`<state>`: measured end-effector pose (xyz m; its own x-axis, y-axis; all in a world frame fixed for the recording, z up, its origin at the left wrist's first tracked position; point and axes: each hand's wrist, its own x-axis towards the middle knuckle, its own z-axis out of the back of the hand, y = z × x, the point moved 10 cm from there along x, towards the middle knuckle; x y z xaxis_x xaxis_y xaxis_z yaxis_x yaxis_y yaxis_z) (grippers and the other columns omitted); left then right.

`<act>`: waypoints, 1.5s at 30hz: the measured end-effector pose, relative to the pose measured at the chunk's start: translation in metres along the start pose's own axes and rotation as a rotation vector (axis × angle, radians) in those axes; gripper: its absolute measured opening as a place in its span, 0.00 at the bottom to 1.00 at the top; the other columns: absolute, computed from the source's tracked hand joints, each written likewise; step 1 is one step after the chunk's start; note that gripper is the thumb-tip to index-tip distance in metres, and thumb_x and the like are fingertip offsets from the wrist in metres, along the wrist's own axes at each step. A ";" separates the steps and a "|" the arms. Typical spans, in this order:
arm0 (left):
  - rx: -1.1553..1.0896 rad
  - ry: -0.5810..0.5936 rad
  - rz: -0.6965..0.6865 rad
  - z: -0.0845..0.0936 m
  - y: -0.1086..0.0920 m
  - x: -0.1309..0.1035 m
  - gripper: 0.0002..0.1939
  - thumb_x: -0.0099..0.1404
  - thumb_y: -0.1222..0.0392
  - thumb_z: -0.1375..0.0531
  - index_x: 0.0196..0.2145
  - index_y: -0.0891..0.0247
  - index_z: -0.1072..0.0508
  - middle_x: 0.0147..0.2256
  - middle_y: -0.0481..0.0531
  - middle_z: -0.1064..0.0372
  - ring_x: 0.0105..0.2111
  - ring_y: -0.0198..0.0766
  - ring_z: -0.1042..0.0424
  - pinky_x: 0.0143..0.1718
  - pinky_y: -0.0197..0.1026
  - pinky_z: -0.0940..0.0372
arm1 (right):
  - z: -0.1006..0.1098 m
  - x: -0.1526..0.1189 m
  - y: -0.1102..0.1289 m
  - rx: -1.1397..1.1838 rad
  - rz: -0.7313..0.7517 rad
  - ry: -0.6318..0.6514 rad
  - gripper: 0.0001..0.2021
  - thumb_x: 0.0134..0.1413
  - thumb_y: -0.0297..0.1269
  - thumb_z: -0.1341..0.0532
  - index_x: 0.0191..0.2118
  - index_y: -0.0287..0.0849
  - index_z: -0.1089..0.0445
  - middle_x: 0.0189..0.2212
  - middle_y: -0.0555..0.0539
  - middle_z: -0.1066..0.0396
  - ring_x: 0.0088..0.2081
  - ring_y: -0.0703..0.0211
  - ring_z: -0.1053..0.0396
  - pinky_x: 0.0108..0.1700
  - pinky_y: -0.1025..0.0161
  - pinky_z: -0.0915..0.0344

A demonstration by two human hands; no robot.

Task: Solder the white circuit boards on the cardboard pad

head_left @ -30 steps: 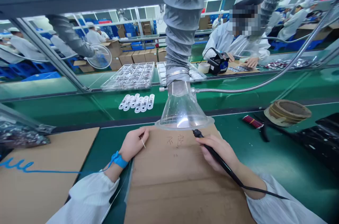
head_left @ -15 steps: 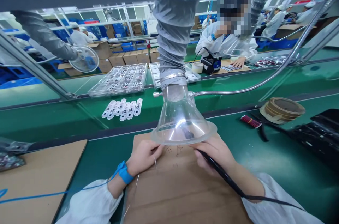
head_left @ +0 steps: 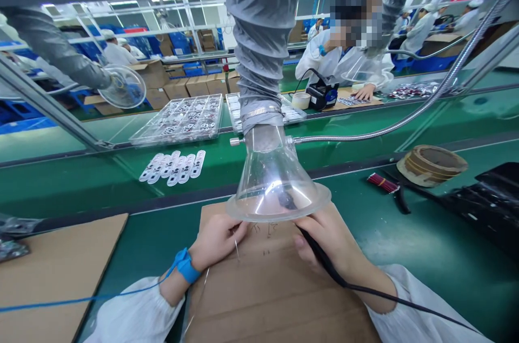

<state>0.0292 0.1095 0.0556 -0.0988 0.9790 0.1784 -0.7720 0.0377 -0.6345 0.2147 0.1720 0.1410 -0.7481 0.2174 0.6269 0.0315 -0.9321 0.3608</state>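
My left hand (head_left: 219, 239) rests on a brown cardboard sheet (head_left: 279, 289), its fingers closed around a thin, shiny solder wire (head_left: 237, 250) that hangs below them. A blue band (head_left: 187, 266) circles that wrist, and a cord runs off left. My right hand (head_left: 330, 235) grips the black handle of a soldering iron (head_left: 314, 243), whose cable trails over the forearm. Both hands' fingertips reach the rim of a clear funnel hood (head_left: 267, 181). The iron's tip and whatever lies under the hood are hard to make out.
White strip-shaped boards (head_left: 172, 167) lie on the green belt (head_left: 227, 162). Beyond stand a compartment tray (head_left: 178, 118) and a co-worker (head_left: 344, 62). To the right are a tape roll (head_left: 432, 165), a bundle of red wires (head_left: 383, 183) and a black object (head_left: 486, 202).
The white strip boards have shifted left along the belt. My view has moved slightly. Both hands stay nearly where they were, and the right fingers have moved a little.
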 end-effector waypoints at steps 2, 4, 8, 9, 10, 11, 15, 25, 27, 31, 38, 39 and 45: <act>-0.003 -0.003 -0.001 0.001 -0.001 0.000 0.25 0.77 0.48 0.48 0.26 0.59 0.23 0.23 0.53 0.29 0.28 0.43 0.29 0.38 0.41 0.32 | 0.002 0.004 -0.001 -0.022 -0.015 -0.028 0.18 0.67 0.31 0.43 0.60 0.47 0.33 0.50 0.39 0.24 0.53 0.47 0.24 0.48 0.54 0.23; -0.003 -0.006 0.001 0.002 -0.001 0.001 0.25 0.77 0.48 0.48 0.27 0.59 0.22 0.25 0.53 0.27 0.30 0.44 0.27 0.39 0.41 0.32 | 0.003 0.008 0.000 -0.034 -0.011 -0.042 0.19 0.68 0.31 0.44 0.62 0.46 0.34 0.51 0.38 0.24 0.52 0.47 0.24 0.48 0.54 0.23; 0.006 0.005 0.001 0.002 -0.002 0.001 0.24 0.78 0.48 0.48 0.29 0.59 0.21 0.27 0.54 0.26 0.34 0.46 0.25 0.41 0.41 0.31 | 0.001 0.011 0.003 -0.033 0.017 -0.024 0.16 0.68 0.31 0.43 0.59 0.45 0.33 0.48 0.40 0.23 0.48 0.50 0.23 0.46 0.57 0.24; 0.011 0.009 0.001 0.002 -0.002 0.001 0.24 0.78 0.48 0.48 0.29 0.59 0.21 0.26 0.54 0.26 0.34 0.46 0.25 0.41 0.41 0.31 | 0.001 0.012 0.003 -0.029 0.016 -0.026 0.16 0.68 0.31 0.42 0.59 0.45 0.32 0.48 0.40 0.23 0.48 0.50 0.23 0.46 0.57 0.24; 0.018 0.015 0.002 0.001 -0.002 0.001 0.25 0.78 0.47 0.49 0.29 0.59 0.21 0.26 0.54 0.26 0.35 0.47 0.24 0.41 0.42 0.31 | 0.002 0.012 0.003 -0.026 0.015 -0.031 0.16 0.68 0.31 0.42 0.59 0.45 0.32 0.49 0.40 0.23 0.49 0.50 0.23 0.47 0.56 0.24; 0.026 0.018 0.004 0.001 -0.002 0.001 0.25 0.78 0.47 0.49 0.29 0.59 0.21 0.26 0.55 0.27 0.35 0.47 0.24 0.41 0.42 0.31 | 0.002 0.012 0.003 -0.026 0.016 -0.033 0.17 0.68 0.31 0.42 0.60 0.45 0.33 0.50 0.40 0.23 0.50 0.50 0.23 0.48 0.56 0.24; 0.056 0.016 0.006 0.001 -0.002 0.001 0.26 0.78 0.47 0.49 0.29 0.59 0.21 0.26 0.55 0.26 0.36 0.48 0.24 0.42 0.43 0.30 | 0.003 0.014 0.005 -0.040 0.022 -0.038 0.21 0.69 0.32 0.43 0.65 0.48 0.35 0.54 0.40 0.24 0.53 0.49 0.24 0.51 0.54 0.25; 0.082 -0.002 -0.011 0.002 -0.004 0.000 0.25 0.79 0.47 0.50 0.34 0.60 0.19 0.29 0.54 0.23 0.34 0.45 0.23 0.43 0.41 0.29 | 0.006 0.015 0.008 -0.055 0.023 -0.040 0.24 0.68 0.31 0.42 0.67 0.47 0.36 0.52 0.40 0.24 0.52 0.49 0.24 0.49 0.55 0.25; 0.085 0.012 -0.014 0.002 -0.006 0.000 0.25 0.79 0.48 0.50 0.34 0.60 0.19 0.31 0.54 0.22 0.34 0.43 0.23 0.43 0.40 0.29 | 0.007 0.016 0.008 -0.057 0.024 -0.040 0.22 0.68 0.31 0.42 0.65 0.45 0.34 0.51 0.40 0.23 0.49 0.50 0.24 0.47 0.55 0.25; 0.090 0.020 -0.023 0.001 -0.007 0.000 0.24 0.79 0.49 0.50 0.35 0.60 0.19 0.33 0.53 0.21 0.34 0.43 0.23 0.44 0.39 0.30 | 0.008 0.020 0.008 -0.055 0.017 -0.032 0.18 0.66 0.31 0.41 0.60 0.43 0.29 0.49 0.39 0.23 0.47 0.49 0.24 0.45 0.55 0.25; 0.100 0.028 -0.019 0.000 -0.006 0.000 0.24 0.80 0.49 0.51 0.36 0.60 0.19 0.33 0.54 0.20 0.34 0.43 0.22 0.39 0.38 0.31 | 0.005 0.022 0.006 -0.029 -0.006 -0.004 0.19 0.66 0.32 0.40 0.61 0.42 0.29 0.51 0.39 0.23 0.51 0.47 0.25 0.48 0.53 0.25; 0.100 0.030 -0.018 -0.001 -0.005 0.000 0.24 0.80 0.49 0.51 0.36 0.60 0.19 0.33 0.54 0.20 0.34 0.43 0.22 0.38 0.38 0.31 | 0.005 0.021 0.007 -0.030 0.003 -0.009 0.19 0.67 0.32 0.40 0.61 0.42 0.30 0.51 0.39 0.23 0.51 0.48 0.25 0.48 0.53 0.25; 0.104 0.018 -0.012 -0.001 -0.001 -0.001 0.23 0.79 0.50 0.50 0.36 0.61 0.20 0.31 0.52 0.22 0.32 0.42 0.23 0.39 0.38 0.32 | 0.005 0.013 0.008 -0.043 0.031 -0.023 0.19 0.69 0.33 0.41 0.63 0.42 0.32 0.55 0.38 0.25 0.52 0.50 0.25 0.49 0.55 0.25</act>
<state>0.0310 0.1085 0.0550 -0.0786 0.9820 0.1717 -0.8343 0.0295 -0.5505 0.2085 0.1686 0.1556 -0.7315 0.1947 0.6535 0.0256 -0.9498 0.3117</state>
